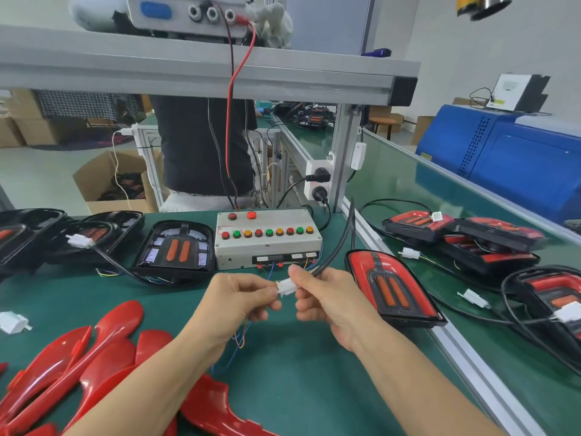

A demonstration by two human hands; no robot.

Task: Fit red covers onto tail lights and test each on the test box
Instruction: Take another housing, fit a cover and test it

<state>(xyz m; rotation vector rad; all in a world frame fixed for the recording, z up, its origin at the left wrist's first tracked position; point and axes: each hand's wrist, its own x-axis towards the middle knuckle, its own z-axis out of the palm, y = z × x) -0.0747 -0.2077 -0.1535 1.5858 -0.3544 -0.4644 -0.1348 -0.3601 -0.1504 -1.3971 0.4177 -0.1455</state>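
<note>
My left hand and my right hand meet over the green mat, both pinching a white connector. Thin coloured wires run from the left side of it toward the grey test box. A black cable leads from my right hand up and round to a tail light with its red cover fitted, lying just right of my hands. An uncovered tail light sits left of the box. Several loose red covers lie at the front left.
More uncovered tail lights lie at the far left. Several covered tail lights with trailing cables are piled on the right bench beyond an aluminium rail. A person in a dark shirt stands behind the bench. A blue machine sits at right.
</note>
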